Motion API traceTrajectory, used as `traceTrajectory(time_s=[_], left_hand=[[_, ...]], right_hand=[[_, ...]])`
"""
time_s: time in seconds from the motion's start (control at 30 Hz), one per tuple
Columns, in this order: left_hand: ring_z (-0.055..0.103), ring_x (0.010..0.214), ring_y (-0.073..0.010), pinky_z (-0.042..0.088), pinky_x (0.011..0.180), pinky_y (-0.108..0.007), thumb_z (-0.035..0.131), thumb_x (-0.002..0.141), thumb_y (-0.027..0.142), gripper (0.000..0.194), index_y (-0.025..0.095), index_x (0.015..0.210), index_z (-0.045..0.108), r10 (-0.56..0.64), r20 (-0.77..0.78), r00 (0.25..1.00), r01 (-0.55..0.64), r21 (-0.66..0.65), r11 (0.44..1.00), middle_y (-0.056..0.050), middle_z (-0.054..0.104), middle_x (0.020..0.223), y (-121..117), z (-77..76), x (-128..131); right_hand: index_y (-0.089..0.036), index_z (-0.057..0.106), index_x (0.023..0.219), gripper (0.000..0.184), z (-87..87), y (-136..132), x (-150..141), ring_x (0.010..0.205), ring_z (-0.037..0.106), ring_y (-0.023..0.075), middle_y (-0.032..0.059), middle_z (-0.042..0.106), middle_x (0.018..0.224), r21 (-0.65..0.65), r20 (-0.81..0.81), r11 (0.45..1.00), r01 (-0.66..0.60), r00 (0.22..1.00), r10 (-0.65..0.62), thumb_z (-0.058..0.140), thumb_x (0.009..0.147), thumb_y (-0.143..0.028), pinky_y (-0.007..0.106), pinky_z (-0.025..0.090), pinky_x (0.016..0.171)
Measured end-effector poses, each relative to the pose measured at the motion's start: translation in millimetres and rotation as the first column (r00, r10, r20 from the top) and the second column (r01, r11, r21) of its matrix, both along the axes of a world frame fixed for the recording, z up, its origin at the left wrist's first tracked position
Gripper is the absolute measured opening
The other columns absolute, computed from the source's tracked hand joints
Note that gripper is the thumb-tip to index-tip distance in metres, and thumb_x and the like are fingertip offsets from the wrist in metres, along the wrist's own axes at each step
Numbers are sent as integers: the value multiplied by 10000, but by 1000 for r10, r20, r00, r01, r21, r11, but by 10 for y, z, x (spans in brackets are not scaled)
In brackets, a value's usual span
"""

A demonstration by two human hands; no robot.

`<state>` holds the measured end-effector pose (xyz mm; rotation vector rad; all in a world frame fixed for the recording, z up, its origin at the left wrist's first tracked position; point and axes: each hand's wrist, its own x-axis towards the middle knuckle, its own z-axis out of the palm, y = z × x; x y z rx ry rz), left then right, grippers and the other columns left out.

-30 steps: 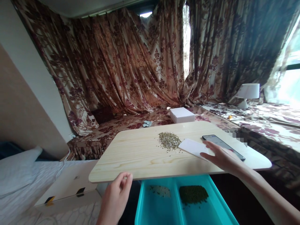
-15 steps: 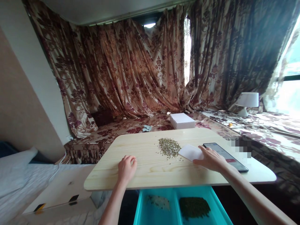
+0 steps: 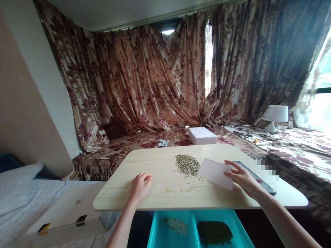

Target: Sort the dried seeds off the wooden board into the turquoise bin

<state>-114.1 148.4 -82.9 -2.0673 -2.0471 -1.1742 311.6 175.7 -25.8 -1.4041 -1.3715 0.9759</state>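
A white card (image 3: 214,171) is pinched at its right edge by my right hand (image 3: 245,178), between thumb and fingers. It is tilted over the wooden table (image 3: 155,158), its left corner close to a pile of small greenish-brown seeds (image 3: 186,164). Loose seeds lie scattered around that pile. My left hand (image 3: 141,186) rests at the near left of the tabletop with its fingers curled in, and I see nothing in it. A dark-framed tablet (image 3: 266,187) lies partly behind my right hand.
Below the table's near edge sits a teal two-compartment tray (image 3: 193,227), with pale bits (image 3: 174,225) on its left and a dark green heap (image 3: 215,231) on its right. A white box (image 3: 202,136) stands beyond the table; a lamp (image 3: 276,114) is at far right.
My right hand has turned the card from nearly edge-on to showing its broad face, and has shifted slightly right. My left hand stays in about the same place.
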Motion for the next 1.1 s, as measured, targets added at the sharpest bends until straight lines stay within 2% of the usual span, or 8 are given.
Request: traceTrajectory(time_s=[0.07,0.13,0.27,0.43,0.63,0.77,0.9,1.1], left_hand=[[631,889,-190,454,850,-306,529,818,186,170,225,827,694,18,-27,999,-18,6,1000,-26,687,917,-51,-1,38],[626,917,-203,434,873,-323,549,802,176,151,234,812,687,53,-53,997,-52,22,998,-24,681,927,-110,-10,97],[614,954,-239,371,938,-401,550,810,175,146,242,822,679,127,-87,988,-123,58,991,-28,678,954,-201,-23,193],[599,962,-255,358,925,-407,517,847,197,176,239,784,676,168,-124,978,-158,88,984,-35,681,916,-234,-9,185],[603,923,-243,380,892,-378,518,844,215,181,240,759,676,183,-148,972,-166,118,979,-32,686,894,-228,-22,158],[606,908,-235,388,868,-366,512,844,225,188,241,758,679,182,-151,972,-162,137,977,-28,687,885,-226,-33,154],[610,885,-234,395,855,-362,513,833,225,192,239,739,680,185,-149,971,-161,159,974,-29,684,867,-226,-33,155],[618,874,-235,399,852,-362,510,828,227,196,242,727,677,178,-144,973,-152,173,973,-27,683,865,-222,-35,156]], right_hand=[[-139,475,1374,709,34,-67,24,883,722,285,141,738,1019,16,-91,1000,25,996,-23,639,730,-387,368,586,716],[-177,559,1295,608,56,-140,55,880,727,291,134,747,1039,64,-138,997,45,990,-36,642,743,-416,380,595,723],[-236,709,999,367,69,-265,78,811,736,282,78,775,930,125,-174,981,148,977,-126,714,702,-451,349,608,643],[-243,693,806,352,80,-275,-39,777,729,258,51,776,821,208,-190,951,230,963,-192,810,553,-457,291,586,584],[-265,669,853,337,68,-266,-110,943,718,292,44,776,870,257,-81,943,210,977,-195,759,612,-483,373,590,792],[-263,653,853,338,54,-281,-104,971,713,303,52,778,895,261,-81,941,213,977,-199,758,612,-475,407,571,870],[-260,654,854,341,41,-276,-115,952,719,296,55,779,905,262,-100,944,203,978,-183,771,607,-464,417,557,908],[-265,656,844,378,43,-237,-108,914,725,289,56,774,892,283,-96,945,161,986,-139,780,589,-515,420,570,880]])
